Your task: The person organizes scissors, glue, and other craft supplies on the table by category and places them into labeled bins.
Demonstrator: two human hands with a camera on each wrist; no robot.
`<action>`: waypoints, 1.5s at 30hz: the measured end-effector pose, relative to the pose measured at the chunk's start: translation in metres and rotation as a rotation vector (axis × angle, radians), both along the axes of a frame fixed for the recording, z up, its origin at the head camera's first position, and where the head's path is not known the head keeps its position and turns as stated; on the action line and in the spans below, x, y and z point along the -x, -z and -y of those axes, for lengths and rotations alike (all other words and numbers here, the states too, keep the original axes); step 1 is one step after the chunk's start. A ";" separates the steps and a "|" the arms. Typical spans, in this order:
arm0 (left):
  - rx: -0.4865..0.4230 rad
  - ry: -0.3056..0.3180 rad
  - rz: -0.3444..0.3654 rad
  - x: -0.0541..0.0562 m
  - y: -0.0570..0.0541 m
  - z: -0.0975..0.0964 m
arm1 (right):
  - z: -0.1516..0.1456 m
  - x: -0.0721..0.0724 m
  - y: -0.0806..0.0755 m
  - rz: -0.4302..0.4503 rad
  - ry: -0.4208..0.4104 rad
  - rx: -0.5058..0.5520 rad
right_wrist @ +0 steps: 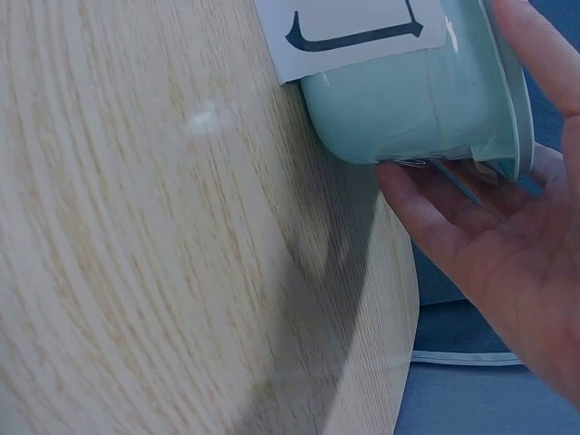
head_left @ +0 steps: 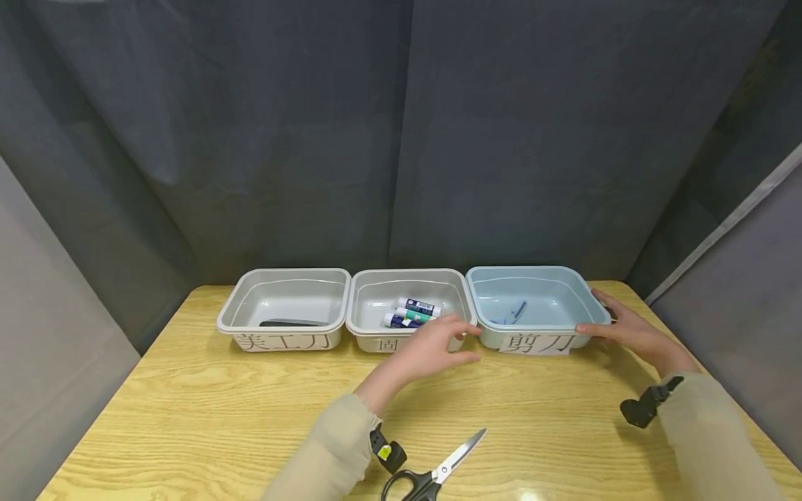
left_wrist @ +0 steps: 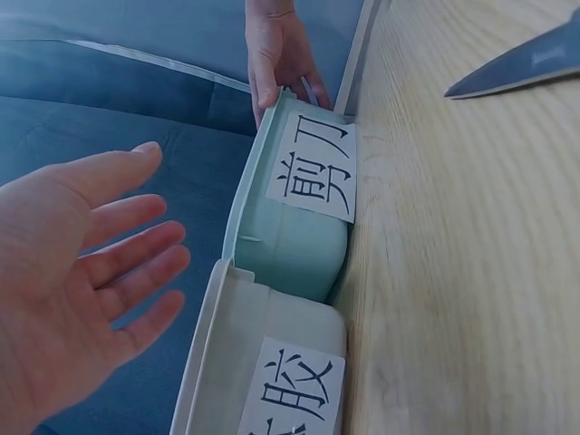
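My right hand (head_left: pixel 633 332) grips the right end of a light-blue plastic bin (head_left: pixel 495 339), its thumb at the front rim and its other fingers along the side wall. A thin blue object (head_left: pixel 519 312) of unclear kind lies inside. My left hand (head_left: pixel 432 348) is held with spread, relaxed fingers in front of the gap between this bin and the middle grey-white bin (head_left: pixel 363 341); it holds nothing. Several glue sticks (head_left: pixel 420 306) lie in the middle bin, partly behind the left hand. Scissors (head_left: pixel 441 473) with black handles lie on the table near my left forearm.
A third bin (head_left: pixel 282 273), grey-white, stands at the left with a dark, long object (head_left: pixel 291 323) in it. All three bins stand in a row at the back of the wooden table (head_left: pixel 219 417), with paper labels on their fronts. A dark curtain (head_left: pixel 301 139) hangs behind.
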State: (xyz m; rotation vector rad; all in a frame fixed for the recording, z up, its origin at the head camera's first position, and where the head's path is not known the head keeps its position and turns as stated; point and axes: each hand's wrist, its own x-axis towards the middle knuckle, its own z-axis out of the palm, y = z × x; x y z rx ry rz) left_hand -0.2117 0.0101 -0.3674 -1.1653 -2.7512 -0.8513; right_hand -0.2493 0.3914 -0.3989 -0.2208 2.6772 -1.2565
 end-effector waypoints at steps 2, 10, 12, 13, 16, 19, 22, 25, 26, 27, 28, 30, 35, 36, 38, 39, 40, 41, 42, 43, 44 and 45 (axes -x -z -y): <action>-0.002 0.004 0.006 -0.003 0.002 0.003 | 0.000 0.001 0.000 -0.001 -0.001 0.002; -0.016 -0.001 0.023 -0.014 0.010 0.011 | -0.002 0.000 0.001 0.005 0.002 0.003; -0.018 -0.001 0.027 -0.016 0.012 0.013 | -0.001 0.000 0.001 0.002 0.000 0.005; -0.017 0.001 0.030 -0.018 0.013 0.014 | -0.001 -0.001 0.001 0.001 0.000 0.007; -0.012 0.002 0.045 -0.022 0.015 0.017 | -0.001 -0.003 0.001 -0.001 0.001 0.010; -0.014 0.004 0.060 -0.026 0.016 0.019 | 0.000 -0.004 0.000 -0.004 0.008 0.011; -0.025 0.008 0.079 -0.031 0.018 0.021 | -0.001 -0.004 0.000 -0.011 0.013 0.002; -0.034 0.009 0.106 -0.035 0.021 0.022 | -0.001 -0.003 0.001 -0.014 0.013 -0.010; -0.035 0.010 0.113 -0.036 0.022 0.023 | -0.001 -0.003 0.001 -0.013 0.011 -0.010; -0.035 0.010 0.118 -0.038 0.022 0.023 | -0.001 -0.002 0.002 -0.013 0.011 -0.011; -0.034 0.009 0.122 -0.039 0.023 0.023 | -0.002 -0.002 0.002 -0.012 0.009 -0.011; -0.036 0.010 0.123 -0.042 0.024 0.024 | -0.001 -0.002 0.002 -0.010 0.006 -0.003; -0.023 0.016 0.110 -0.048 0.027 0.027 | -0.001 -0.003 0.000 -0.009 0.006 0.000; -0.018 0.019 0.109 -0.049 0.027 0.027 | -0.001 -0.003 0.000 -0.007 0.005 -0.001; -0.009 0.026 0.108 -0.051 0.028 0.029 | 0.000 -0.003 0.000 -0.011 0.003 0.001; -0.008 0.030 0.113 -0.052 0.028 0.029 | 0.000 -0.003 0.001 -0.012 0.002 0.002; -0.005 0.034 0.114 -0.053 0.029 0.029 | -0.001 -0.002 0.001 -0.015 0.001 0.005; -0.002 0.036 0.118 -0.054 0.029 0.030 | -0.001 -0.002 0.001 -0.015 0.000 0.008; 0.004 0.039 0.122 -0.055 0.030 0.030 | -0.001 -0.001 0.001 -0.017 -0.001 0.009; 0.014 0.040 0.120 -0.056 0.031 0.030 | -0.001 -0.001 0.002 -0.018 -0.001 0.008; 0.026 0.042 0.120 -0.056 0.032 0.030 | -0.002 -0.001 0.002 -0.018 -0.003 0.010; 0.038 0.047 0.116 -0.057 0.033 0.030 | -0.002 -0.001 0.003 -0.017 -0.005 0.010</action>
